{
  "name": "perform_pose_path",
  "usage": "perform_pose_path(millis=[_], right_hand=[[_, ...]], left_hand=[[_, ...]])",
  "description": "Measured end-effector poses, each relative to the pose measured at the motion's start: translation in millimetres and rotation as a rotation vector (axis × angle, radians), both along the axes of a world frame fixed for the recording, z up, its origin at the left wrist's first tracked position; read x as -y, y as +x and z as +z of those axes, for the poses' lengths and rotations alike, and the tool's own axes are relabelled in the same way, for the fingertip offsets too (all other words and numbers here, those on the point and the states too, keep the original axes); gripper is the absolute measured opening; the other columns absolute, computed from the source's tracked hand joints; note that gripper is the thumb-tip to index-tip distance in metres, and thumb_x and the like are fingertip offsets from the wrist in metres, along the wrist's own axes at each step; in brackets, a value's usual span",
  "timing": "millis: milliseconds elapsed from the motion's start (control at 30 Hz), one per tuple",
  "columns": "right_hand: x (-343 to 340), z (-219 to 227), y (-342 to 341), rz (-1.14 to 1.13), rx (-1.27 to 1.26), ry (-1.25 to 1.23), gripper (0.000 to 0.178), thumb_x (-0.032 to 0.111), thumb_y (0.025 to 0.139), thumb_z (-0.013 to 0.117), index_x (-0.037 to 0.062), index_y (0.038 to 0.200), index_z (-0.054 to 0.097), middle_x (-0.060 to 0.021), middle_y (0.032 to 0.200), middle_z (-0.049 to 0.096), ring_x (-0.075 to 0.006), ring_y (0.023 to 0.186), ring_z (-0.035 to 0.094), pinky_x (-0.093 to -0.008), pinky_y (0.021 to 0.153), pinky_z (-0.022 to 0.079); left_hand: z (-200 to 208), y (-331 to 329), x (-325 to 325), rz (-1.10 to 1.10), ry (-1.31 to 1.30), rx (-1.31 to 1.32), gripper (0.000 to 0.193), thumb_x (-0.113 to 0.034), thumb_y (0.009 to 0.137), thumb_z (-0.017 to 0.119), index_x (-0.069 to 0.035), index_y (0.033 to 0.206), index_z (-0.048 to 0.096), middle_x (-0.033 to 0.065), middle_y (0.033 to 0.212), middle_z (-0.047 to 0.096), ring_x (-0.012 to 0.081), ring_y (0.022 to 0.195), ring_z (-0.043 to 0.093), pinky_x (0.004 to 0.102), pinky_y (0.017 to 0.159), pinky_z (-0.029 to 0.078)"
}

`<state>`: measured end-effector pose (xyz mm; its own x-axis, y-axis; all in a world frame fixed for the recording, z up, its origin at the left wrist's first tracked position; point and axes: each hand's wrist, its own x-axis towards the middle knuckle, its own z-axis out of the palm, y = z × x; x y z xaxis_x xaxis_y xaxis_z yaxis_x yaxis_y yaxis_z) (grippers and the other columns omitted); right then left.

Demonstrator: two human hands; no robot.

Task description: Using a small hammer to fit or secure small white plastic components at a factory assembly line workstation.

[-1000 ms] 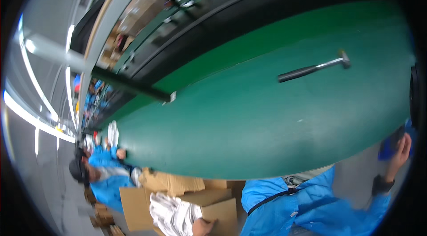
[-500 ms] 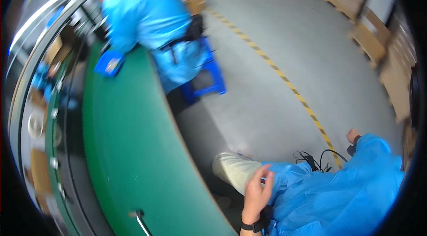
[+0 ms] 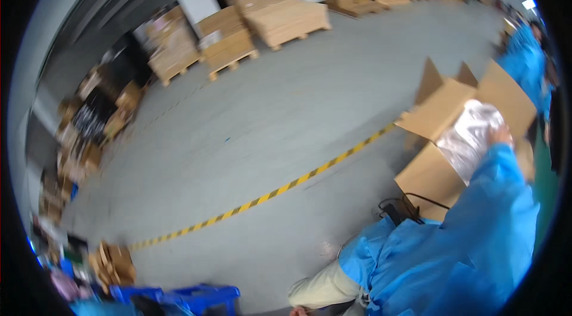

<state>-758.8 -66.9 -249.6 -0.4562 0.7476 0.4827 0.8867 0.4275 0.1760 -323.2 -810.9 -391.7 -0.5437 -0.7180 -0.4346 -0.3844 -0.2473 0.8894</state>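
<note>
My right hand (image 3: 500, 135) reaches over an open cardboard box (image 3: 430, 178) on the right. It lies against shiny clear plastic wrapping (image 3: 471, 137) inside the box. Its fingers look stretched out, though somewhat blurred. What the wrapping contains cannot be made out. Only a small part of my left hand (image 3: 299, 312) shows at the lower edge, beside my knee; its fingers are mostly cut off. The box flaps stand up and outward around the wrapping.
A yellow-and-black floor stripe (image 3: 268, 195) runs toward the box. Black cables (image 3: 411, 206) lie by my lap. A blue stool (image 3: 205, 298) stands at lower left. Loaded pallets (image 3: 229, 42) line the far side. A person in blue (image 3: 521, 57) is at far right.
My view has swung from the green worktable to the floor and the box on my right. My right hand has reached to the plastic wrapping; my left hand has dropped to the lower edge.
</note>
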Motion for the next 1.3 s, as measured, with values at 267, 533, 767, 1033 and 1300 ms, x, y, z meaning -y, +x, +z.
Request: perform_pose_path(millis=[267, 533, 767, 1033, 1300], right_hand=[[32.9, 16.1, 8.9, 0.243, 0.232, -0.545, 0.067, 0.061, 0.089, 0.032, 0.0123, 0.131, 0.051, -0.0212, 0.134, 0.046, -0.0433, 0.128, 0.035, -0.049, 0.107, 0.026], [136.5, 83.5, 2.7, 0.377, 0.289, -0.684, 0.071, 0.061, 0.088, 0.032, 0.0076, 0.131, 0.049, -0.0213, 0.135, 0.045, -0.0397, 0.127, 0.039, -0.045, 0.107, 0.028], [162.5, 98.6, -6.6, 0.268, 0.285, -0.839, 0.074, 0.062, 0.087, 0.033, 0.0035, 0.131, 0.048, -0.0214, 0.135, 0.045, -0.0366, 0.126, 0.042, -0.0416, 0.107, 0.03], [112.0, 96.5, 54.2, 0.324, -0.384, -0.423, 0.035, 0.039, 0.084, 0.056, 0.0072, 0.083, 0.07, -0.016, 0.082, 0.066, -0.0336, 0.086, 0.061, -0.047, 0.083, 0.041], [29.1, 56.8, 171.2, -0.165, -0.563, -0.392, 0.036, 0.023, 0.08, 0.056, -0.0045, 0.103, 0.06, -0.0265, 0.102, 0.06, -0.0386, 0.107, 0.054, -0.0455, 0.094, 0.042]], left_hand=[[-7.3, 34.1, 66.1, -0.141, 0.108, 0.316, 0.028, -0.012, 0.091, 0.048, 0.009, 0.109, 0.05, 0.0181, 0.09, 0.063, 0.0252, 0.066, 0.064, 0.0338, 0.055, 0.052], [11.4, 35.0, 87.8, 0.125, 0.07, 0.238, 0.033, -0.021, 0.093, 0.052, 0.007, 0.11, 0.052, 0.0204, 0.094, 0.064, 0.029, 0.075, 0.064, 0.0384, 0.062, 0.054], [27.3, -63.2, 119.1, -0.179, -0.219, 0.179, 0.034, -0.022, 0.093, 0.053, 0.008, 0.11, 0.053, 0.0211, 0.096, 0.064, 0.0297, 0.08, 0.063, 0.0387, 0.068, 0.052], [69.8, -180.4, 78.5, -0.558, -0.519, 0.079, 0.035, -0.023, 0.093, 0.054, 0.008, 0.109, 0.055, 0.022, 0.098, 0.064, 0.0308, 0.086, 0.062, 0.0391, 0.076, 0.05], [150.1, -408.9, -105.5, -1.215, -0.402, -0.466, 0.04, -0.016, 0.084, 0.064, 0.006, 0.116, 0.054, 0.0215, 0.119, 0.054, 0.032, 0.106, 0.055, 0.0394, 0.087, 0.044]])
